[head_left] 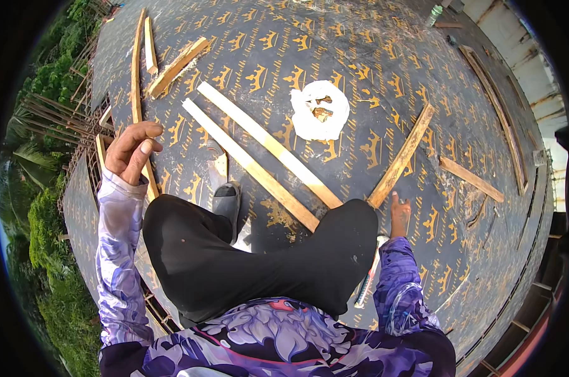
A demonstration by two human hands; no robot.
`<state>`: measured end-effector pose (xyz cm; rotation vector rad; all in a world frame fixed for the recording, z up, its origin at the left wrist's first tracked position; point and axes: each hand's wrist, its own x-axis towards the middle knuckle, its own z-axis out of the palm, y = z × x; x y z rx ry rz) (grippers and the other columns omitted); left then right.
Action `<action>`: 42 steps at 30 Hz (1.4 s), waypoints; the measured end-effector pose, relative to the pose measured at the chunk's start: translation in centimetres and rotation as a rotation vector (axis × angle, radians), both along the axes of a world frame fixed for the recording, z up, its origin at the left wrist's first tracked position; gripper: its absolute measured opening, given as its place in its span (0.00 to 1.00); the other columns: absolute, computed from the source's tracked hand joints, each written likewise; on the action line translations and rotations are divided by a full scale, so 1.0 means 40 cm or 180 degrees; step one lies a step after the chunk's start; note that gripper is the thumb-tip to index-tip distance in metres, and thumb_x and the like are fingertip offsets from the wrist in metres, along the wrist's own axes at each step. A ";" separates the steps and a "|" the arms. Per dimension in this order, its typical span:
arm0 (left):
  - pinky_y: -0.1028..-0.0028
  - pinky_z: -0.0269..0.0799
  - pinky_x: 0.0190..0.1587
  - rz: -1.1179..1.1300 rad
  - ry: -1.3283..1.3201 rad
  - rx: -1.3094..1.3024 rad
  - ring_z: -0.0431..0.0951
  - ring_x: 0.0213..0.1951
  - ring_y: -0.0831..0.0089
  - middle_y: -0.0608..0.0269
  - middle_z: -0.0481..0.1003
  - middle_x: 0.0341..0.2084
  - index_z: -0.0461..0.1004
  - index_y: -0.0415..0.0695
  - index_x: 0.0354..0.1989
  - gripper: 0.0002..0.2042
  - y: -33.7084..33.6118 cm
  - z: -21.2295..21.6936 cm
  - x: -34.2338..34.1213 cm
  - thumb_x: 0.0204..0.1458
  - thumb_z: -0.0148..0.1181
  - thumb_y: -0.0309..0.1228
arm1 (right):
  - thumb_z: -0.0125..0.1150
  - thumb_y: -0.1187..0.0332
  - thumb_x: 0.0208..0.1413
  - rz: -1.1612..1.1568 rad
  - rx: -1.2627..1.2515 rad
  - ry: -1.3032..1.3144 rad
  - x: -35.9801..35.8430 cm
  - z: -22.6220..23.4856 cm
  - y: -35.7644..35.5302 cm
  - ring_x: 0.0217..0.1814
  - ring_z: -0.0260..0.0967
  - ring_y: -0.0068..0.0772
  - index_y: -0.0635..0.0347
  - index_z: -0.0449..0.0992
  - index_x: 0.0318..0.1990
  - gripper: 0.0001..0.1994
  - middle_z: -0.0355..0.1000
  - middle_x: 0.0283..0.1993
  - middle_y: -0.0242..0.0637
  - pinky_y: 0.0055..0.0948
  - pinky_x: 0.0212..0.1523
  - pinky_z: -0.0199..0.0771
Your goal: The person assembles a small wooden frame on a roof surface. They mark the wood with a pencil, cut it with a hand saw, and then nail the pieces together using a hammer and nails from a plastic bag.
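My left hand is raised at the left above the deck edge, its thumb pressed to curled fingers. Whatever it pinches, if anything, is too small to make out. Low over the boards on the right, my right hand has its thumb and fingers apart and holds nothing. Just beside it lies the near end of a rough brown plank. Two pale wood strips, one longer and one beside it, run slantwise up to my right knee. A long, slim tool, partly hidden by my leg, lies near my right wrist.
A white bag with small brown pieces inside sits ahead. A flat metal blade lies by my sandalled foot. Wood offcuts lie far left, a short plank right. Rebar sticks out past the left edge.
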<state>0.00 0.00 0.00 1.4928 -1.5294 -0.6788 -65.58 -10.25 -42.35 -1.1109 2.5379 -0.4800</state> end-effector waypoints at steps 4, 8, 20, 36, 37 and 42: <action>0.74 0.70 0.47 0.1681 -0.0175 0.0264 0.77 0.38 0.79 0.69 0.78 0.39 0.78 0.44 0.50 0.14 0.174 -0.032 0.278 0.62 0.59 0.39 | 0.61 0.29 0.46 0.0126 0.0349 0.0112 0.197 -0.062 -0.188 0.57 0.72 0.59 0.74 0.71 0.54 0.48 0.73 0.54 0.60 0.50 0.59 0.69; 0.78 0.69 0.35 0.3313 -0.0289 0.0469 0.77 0.30 0.80 0.74 0.81 0.37 0.81 0.50 0.48 0.12 0.673 0.010 0.552 0.60 0.62 0.40 | 0.64 0.33 0.48 0.0004 0.0492 0.0100 0.336 -0.102 -0.121 0.51 0.73 0.59 0.75 0.72 0.47 0.43 0.74 0.49 0.58 0.50 0.55 0.70; 0.76 0.69 0.28 0.4510 -0.0093 0.0520 0.73 0.24 0.79 0.70 0.81 0.38 0.81 0.49 0.47 0.11 1.087 -0.199 0.903 0.60 0.63 0.38 | 0.67 0.51 0.52 -0.0366 -0.0272 -0.0161 0.103 -0.076 -0.127 0.19 0.72 0.35 0.70 0.78 0.36 0.24 0.75 0.24 0.40 0.35 0.22 0.74; 0.46 0.52 0.70 -0.1017 -0.3124 -0.1739 0.56 0.69 0.51 0.59 0.58 0.68 0.52 0.65 0.73 0.50 -0.650 -0.170 0.402 0.41 0.73 0.56 | 0.75 0.62 0.46 0.1713 -0.1195 0.1750 0.647 0.868 -0.058 0.45 0.77 0.52 0.67 0.74 0.55 0.29 0.77 0.45 0.53 0.40 0.48 0.75; 0.45 0.44 0.73 -0.1171 -0.3190 -0.1421 0.51 0.72 0.50 0.61 0.52 0.72 0.43 0.69 0.75 0.56 -0.688 -0.151 0.361 0.38 0.73 0.61 | 0.74 0.63 0.46 0.1938 -0.1137 0.1736 0.743 0.939 -0.082 0.46 0.77 0.51 0.67 0.74 0.55 0.29 0.77 0.45 0.54 0.40 0.49 0.75; 0.41 0.31 0.74 -0.1541 -0.4024 -0.0590 0.38 0.75 0.52 0.64 0.40 0.76 0.30 0.71 0.75 0.64 -0.762 -0.087 0.485 0.34 0.70 0.68 | 0.73 0.65 0.42 0.3414 -0.1239 0.1541 1.218 1.075 -0.289 0.46 0.77 0.51 0.62 0.75 0.52 0.27 0.77 0.44 0.50 0.38 0.47 0.77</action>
